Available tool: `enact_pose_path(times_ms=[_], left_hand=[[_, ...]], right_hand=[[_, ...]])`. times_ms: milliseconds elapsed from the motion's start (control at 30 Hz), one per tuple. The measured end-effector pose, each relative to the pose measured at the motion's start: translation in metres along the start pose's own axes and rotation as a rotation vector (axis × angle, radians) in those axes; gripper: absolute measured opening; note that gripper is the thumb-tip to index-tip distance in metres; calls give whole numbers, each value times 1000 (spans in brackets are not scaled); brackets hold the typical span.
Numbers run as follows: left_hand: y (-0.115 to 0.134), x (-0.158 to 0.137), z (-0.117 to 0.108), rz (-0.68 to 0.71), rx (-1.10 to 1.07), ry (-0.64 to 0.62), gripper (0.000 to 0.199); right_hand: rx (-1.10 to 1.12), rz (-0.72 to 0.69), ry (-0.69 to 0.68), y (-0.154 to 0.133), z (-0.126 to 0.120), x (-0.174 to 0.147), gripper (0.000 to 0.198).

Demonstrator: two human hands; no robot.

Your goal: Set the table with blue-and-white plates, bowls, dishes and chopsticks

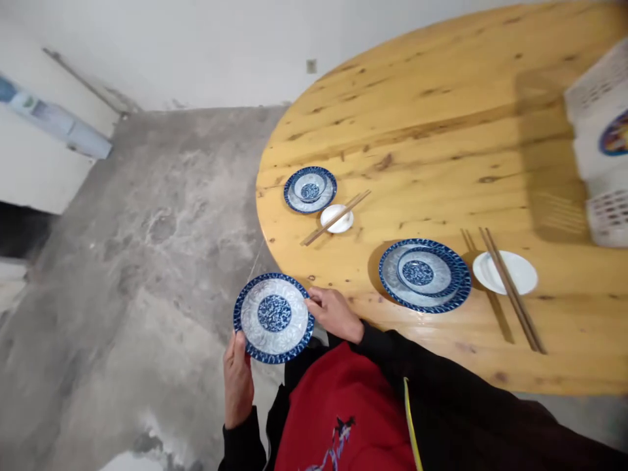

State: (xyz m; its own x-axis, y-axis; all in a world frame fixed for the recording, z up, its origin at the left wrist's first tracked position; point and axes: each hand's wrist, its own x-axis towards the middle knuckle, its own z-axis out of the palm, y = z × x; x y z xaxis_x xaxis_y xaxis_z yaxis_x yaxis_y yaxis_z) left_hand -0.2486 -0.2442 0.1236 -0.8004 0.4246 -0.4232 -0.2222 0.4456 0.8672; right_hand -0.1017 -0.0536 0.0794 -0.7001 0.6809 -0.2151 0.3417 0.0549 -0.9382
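Both my hands hold one blue-and-white patterned plate (274, 314) out beyond the table's edge, above the floor. My left hand (238, 376) grips its lower left rim, thumb on top. On the right rim, my right hand (334, 313) pinches the plate between thumb and fingers. Close by on the table, a larger blue-and-white plate (387, 278) carries a matching bowl (418, 272). Right of it, a pair of chopsticks (511, 288) rests across a small white dish (527, 273).
Another plate (294, 201) with a bowl (310, 190) stands near the left end of the wooden table (417, 111). Beside it, chopsticks (360, 197) lie over a white dish (338, 224). A white perforated basket (596, 131) is at the right. Grey concrete floor (161, 261) lies left.
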Motion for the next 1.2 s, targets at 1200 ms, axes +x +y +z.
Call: enact_pose_path(times_ms=[1200], left_hand=[[272,539,161,426,341,-1102,54]], right_hand=[[296,317,1094,-66,56,391,34]])
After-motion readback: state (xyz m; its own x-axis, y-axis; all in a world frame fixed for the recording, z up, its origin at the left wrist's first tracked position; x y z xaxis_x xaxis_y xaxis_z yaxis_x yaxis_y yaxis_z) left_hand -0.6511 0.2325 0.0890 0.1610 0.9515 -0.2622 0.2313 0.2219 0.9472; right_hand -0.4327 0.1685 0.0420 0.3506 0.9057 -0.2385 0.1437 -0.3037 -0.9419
